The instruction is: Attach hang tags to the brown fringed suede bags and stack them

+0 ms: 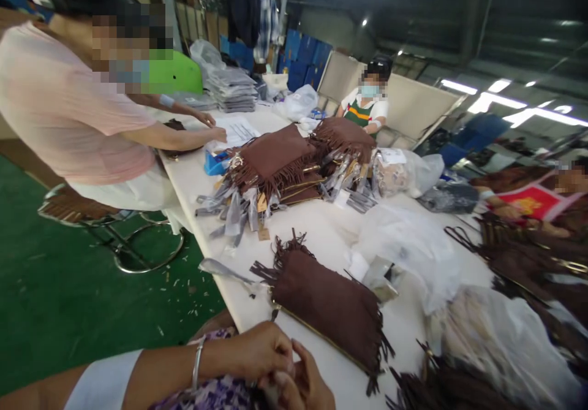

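My left hand (263, 352), with a silver bangle on its wrist, is near the bottom middle, its fingers curled in a pinch. Against it is my right hand (309, 380), the fingertips of both meeting. Whatever lies between the fingers, if anything, is too small or hidden to make out. Just beyond them, a brown fringed bag (328, 303) with a gold zip lies flat on the white table (316, 220). A plastic-wrapped strap (225, 269) sticks out from its left end, over the table edge.
Brown fringed bags (275, 155) with tags are stacked farther back. Clear plastic bags (408, 250) and more brown bags (528, 269) lie on the right. Co-workers stand or sit at the left (78, 103), far side (362, 106) and right (533, 205). A stool (114, 232) stands at left.
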